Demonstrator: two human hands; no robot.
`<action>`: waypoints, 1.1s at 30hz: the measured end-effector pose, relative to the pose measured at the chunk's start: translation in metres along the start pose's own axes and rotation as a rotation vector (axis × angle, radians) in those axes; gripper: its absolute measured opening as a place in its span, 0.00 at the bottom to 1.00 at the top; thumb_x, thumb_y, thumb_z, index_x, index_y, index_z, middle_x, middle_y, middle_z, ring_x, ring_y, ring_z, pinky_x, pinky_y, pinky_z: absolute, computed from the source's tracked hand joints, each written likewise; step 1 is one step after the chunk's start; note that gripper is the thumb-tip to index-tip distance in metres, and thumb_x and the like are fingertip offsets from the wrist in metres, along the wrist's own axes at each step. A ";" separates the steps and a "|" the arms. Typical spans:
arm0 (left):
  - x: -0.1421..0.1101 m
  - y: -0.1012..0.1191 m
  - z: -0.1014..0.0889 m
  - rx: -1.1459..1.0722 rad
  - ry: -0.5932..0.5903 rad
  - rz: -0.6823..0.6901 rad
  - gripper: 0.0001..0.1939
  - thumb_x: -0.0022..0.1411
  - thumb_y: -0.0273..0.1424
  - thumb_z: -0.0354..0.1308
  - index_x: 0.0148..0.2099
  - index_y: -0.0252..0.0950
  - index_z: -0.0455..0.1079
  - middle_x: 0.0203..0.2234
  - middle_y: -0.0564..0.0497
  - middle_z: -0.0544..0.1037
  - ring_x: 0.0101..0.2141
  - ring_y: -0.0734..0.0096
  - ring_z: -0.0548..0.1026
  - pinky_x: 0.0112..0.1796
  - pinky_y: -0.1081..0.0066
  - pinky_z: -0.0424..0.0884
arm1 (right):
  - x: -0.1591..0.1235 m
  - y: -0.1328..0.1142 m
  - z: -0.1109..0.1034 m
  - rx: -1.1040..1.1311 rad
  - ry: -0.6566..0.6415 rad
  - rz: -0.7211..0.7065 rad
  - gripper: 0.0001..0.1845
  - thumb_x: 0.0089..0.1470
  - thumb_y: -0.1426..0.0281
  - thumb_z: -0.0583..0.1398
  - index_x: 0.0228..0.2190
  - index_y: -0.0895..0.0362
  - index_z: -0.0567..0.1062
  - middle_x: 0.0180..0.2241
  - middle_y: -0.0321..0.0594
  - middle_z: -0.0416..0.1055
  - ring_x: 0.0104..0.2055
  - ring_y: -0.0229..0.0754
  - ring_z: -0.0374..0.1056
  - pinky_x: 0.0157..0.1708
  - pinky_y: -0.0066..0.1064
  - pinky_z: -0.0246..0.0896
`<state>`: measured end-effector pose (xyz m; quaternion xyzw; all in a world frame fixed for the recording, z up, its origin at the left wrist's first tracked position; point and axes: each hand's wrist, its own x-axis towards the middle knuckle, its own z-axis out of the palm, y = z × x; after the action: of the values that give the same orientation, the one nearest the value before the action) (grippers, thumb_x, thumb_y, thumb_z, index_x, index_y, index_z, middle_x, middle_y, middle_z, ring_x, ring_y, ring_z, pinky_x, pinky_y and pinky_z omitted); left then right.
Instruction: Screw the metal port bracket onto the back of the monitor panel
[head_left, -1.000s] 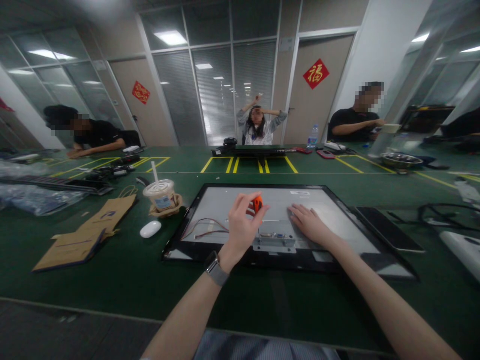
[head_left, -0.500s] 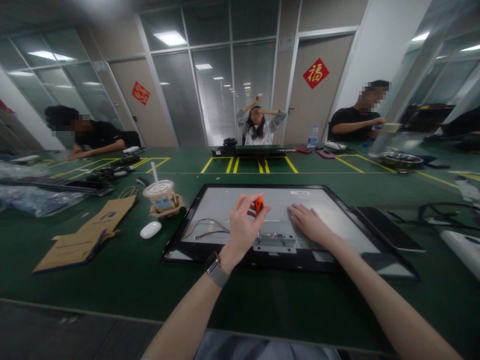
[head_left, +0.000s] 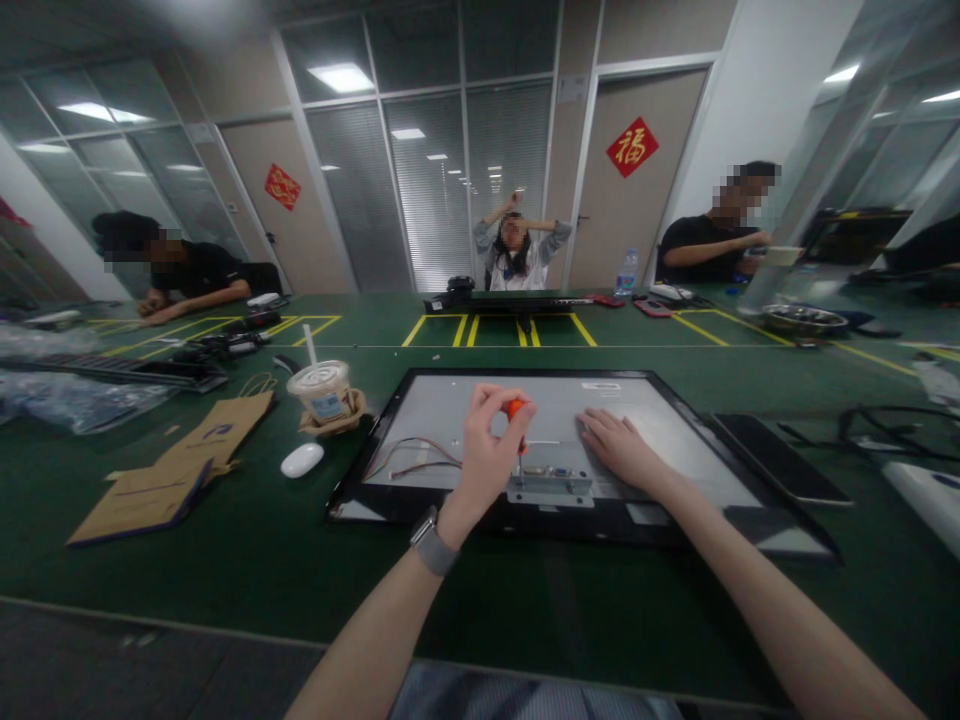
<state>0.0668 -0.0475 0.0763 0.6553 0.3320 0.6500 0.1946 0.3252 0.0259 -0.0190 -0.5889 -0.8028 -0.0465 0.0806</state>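
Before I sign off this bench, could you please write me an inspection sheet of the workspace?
Surface: green table with yellow marking lines on its far part.
Job's things: flat grey panel with a black frame; silver metal bracket with connectors on it; orange-handled screwdriver over the bracket's left end, tip contact too small to tell.
Clutter: lidded drink cup with white straw, white rounded object and creased brown paper bag left of the panel; flat black rectangular device right.
Hands: left hand grips the screwdriver; right hand lies on the panel.
Cables: thin coloured wires on the panel; black cable at far right.
Surroundings: seated people across the table; beige doors behind.
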 end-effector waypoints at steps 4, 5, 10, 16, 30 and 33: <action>0.000 0.001 0.001 -0.081 -0.009 -0.100 0.11 0.72 0.34 0.52 0.43 0.36 0.75 0.34 0.50 0.72 0.33 0.73 0.72 0.37 0.72 0.71 | 0.000 0.000 0.001 0.003 0.006 0.013 0.27 0.69 0.64 0.43 0.64 0.54 0.67 0.67 0.50 0.61 0.69 0.55 0.55 0.63 0.57 0.53; 0.000 0.001 0.001 -0.111 -0.023 -0.118 0.13 0.73 0.35 0.50 0.45 0.36 0.75 0.34 0.49 0.74 0.34 0.71 0.74 0.39 0.71 0.72 | 0.000 0.000 0.001 0.005 0.006 0.016 0.27 0.69 0.64 0.43 0.64 0.55 0.67 0.67 0.50 0.61 0.69 0.55 0.55 0.63 0.57 0.53; 0.000 -0.002 0.002 -0.259 -0.086 -0.176 0.16 0.74 0.37 0.47 0.50 0.35 0.73 0.39 0.45 0.81 0.41 0.66 0.79 0.47 0.65 0.74 | 0.000 0.001 0.000 0.015 0.005 0.009 0.28 0.70 0.64 0.43 0.64 0.54 0.67 0.67 0.50 0.61 0.69 0.55 0.55 0.63 0.56 0.53; 0.004 -0.005 0.000 -0.257 -0.139 -0.167 0.14 0.72 0.33 0.50 0.52 0.36 0.74 0.42 0.44 0.80 0.42 0.66 0.79 0.50 0.63 0.72 | 0.000 0.001 0.001 0.014 0.010 0.011 0.27 0.69 0.63 0.43 0.63 0.54 0.67 0.67 0.50 0.61 0.69 0.55 0.55 0.63 0.57 0.54; 0.001 -0.002 -0.005 -0.037 -0.021 -0.018 0.17 0.72 0.29 0.47 0.50 0.38 0.77 0.45 0.45 0.76 0.42 0.67 0.75 0.45 0.67 0.71 | 0.001 0.003 0.003 0.017 0.028 -0.012 0.28 0.69 0.64 0.43 0.63 0.54 0.67 0.67 0.51 0.62 0.68 0.56 0.57 0.62 0.59 0.54; 0.001 0.000 -0.004 -0.062 -0.029 -0.047 0.14 0.71 0.29 0.50 0.52 0.37 0.75 0.43 0.45 0.79 0.41 0.68 0.77 0.44 0.68 0.72 | 0.000 0.003 0.003 0.019 0.034 -0.011 0.27 0.69 0.64 0.43 0.62 0.53 0.68 0.66 0.50 0.63 0.68 0.56 0.57 0.62 0.58 0.54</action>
<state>0.0624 -0.0470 0.0774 0.6503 0.3241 0.6458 0.2347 0.3278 0.0276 -0.0220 -0.5828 -0.8050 -0.0492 0.0996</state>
